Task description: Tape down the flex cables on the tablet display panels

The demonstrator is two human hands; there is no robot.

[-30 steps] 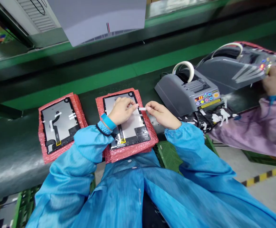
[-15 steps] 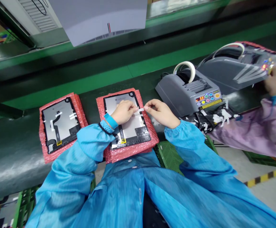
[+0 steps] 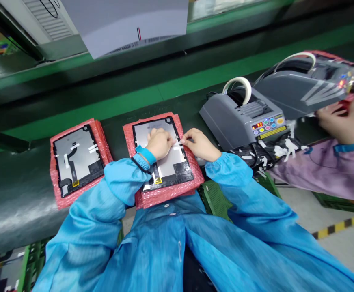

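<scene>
A tablet screen panel (image 3: pixel 168 165), silvery-backed with a dark frame, lies on a stack of red bubble-wrap sheets (image 3: pixel 165 195) in front of me. My left hand (image 3: pixel 159 144) rests over its upper middle, fingers curled and closed at one end of a short white tape strip (image 3: pixel 178 142). At the panel's right edge, my right hand (image 3: pixel 200 145) pinches the strip's other end between thumb and forefinger. The tape lies across the frame there. Other white tape pieces show just below it. My left wrist and sleeve hide part of the panel's left side.
Left of me, a second screen panel (image 3: pixel 84 152) lies on red bubble wrap. A grey tape dispenser (image 3: pixel 240 117) stands at right, another tape dispenser (image 3: pixel 298 91) beyond it. A co-worker's hand (image 3: pixel 344 121) is at far right. Green crates (image 3: pixel 216 200) stand below the bench.
My right hand has shifted slightly left, closer to the panel, and the tape has come down onto its edge. The co-worker's hand has moved down and left, off the far dispenser's front.
</scene>
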